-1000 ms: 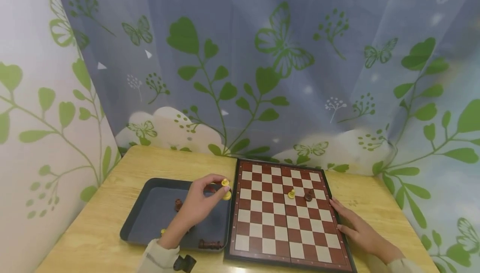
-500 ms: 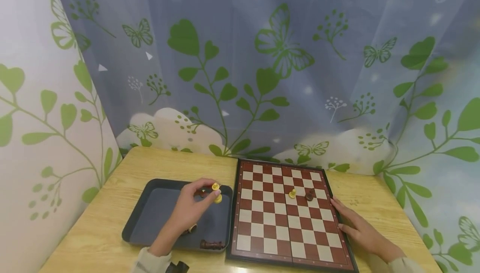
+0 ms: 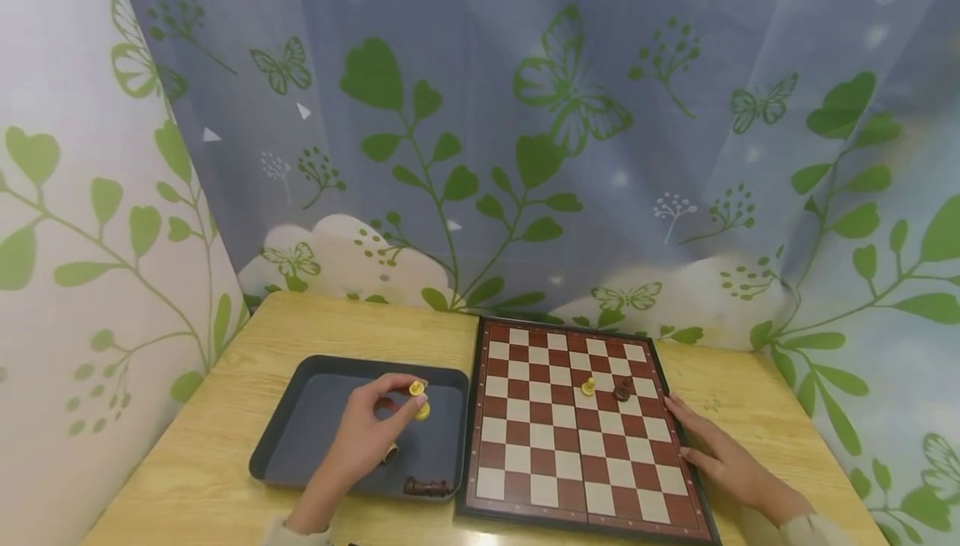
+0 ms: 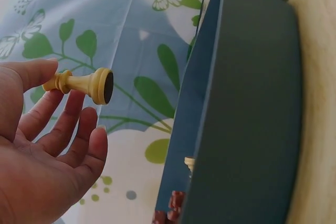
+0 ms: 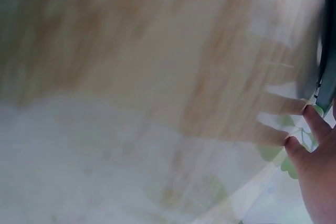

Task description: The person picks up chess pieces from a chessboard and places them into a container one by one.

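Note:
My left hand [image 3: 367,425] pinches a pale yellow chess piece [image 3: 420,401] by its top, between thumb and forefinger, above the dark tray. In the left wrist view this chess piece [image 4: 86,84] lies sideways, its dark base turned right, and the other fingers are loosely bent below it. To the right lies a red-and-cream chessboard [image 3: 558,479]. On it stand a yellow pawn [image 3: 588,388] and a dark brown chess piece [image 3: 622,390]. My right hand [image 3: 723,453] rests with straight fingers against the board's right edge; the right wrist view also shows these fingers [image 5: 297,151].
The dark tray [image 3: 281,421] sits left of the board, almost touching it. Inside lie a dark brown chess piece [image 3: 427,487] and a yellow one [image 3: 390,453] partly hidden by my left hand. A patterned curtain [image 3: 480,154] hangs behind the wooden table [image 3: 202,446].
My left hand has moved left and slightly toward me with the yellow chess piece, from near the board's edge to over the tray. The right hand stays at the board's edge.

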Tool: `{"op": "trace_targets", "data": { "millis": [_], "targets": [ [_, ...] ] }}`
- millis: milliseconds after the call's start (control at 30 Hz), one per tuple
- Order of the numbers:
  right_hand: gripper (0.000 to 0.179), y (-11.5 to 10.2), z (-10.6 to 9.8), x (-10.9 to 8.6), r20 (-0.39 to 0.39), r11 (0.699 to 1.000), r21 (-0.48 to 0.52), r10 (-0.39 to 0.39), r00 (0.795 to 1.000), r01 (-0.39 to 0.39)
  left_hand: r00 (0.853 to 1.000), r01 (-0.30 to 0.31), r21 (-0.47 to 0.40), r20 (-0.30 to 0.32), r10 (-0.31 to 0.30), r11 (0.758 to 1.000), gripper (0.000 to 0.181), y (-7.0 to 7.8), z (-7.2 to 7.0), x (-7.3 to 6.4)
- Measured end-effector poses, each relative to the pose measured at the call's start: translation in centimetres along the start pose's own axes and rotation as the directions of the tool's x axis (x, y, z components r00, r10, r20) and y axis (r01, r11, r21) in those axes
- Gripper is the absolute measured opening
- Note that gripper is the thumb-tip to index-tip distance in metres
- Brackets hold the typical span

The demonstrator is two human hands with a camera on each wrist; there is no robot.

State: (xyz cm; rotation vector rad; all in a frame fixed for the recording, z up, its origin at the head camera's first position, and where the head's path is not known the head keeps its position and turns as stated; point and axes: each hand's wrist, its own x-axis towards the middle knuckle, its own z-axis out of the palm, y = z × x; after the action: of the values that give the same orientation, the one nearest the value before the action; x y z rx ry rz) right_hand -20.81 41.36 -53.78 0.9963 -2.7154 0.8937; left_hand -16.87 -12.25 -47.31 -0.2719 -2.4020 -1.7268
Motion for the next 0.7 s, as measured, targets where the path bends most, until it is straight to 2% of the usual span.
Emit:
{"op": "trace_targets", "data": {
  "millis": [300,700],
  "targets": [
    [0.065,0.0,0.0,0.1,0.019,0.999,0.009,0.031,0.999,-0.031,0.998,0.053,-0.01,-0.015,-0.054,0.999,0.02,-0.7,0.3,-0.6],
    [0.065,0.1,0.0,-0.1,0.025,0.999,0.03,0.03,0.999,-0.031,0.992,0.122,-0.008,-0.019,-0.122,0.993,0.019,-1.3,0.4,-1.2]
  ]
}}
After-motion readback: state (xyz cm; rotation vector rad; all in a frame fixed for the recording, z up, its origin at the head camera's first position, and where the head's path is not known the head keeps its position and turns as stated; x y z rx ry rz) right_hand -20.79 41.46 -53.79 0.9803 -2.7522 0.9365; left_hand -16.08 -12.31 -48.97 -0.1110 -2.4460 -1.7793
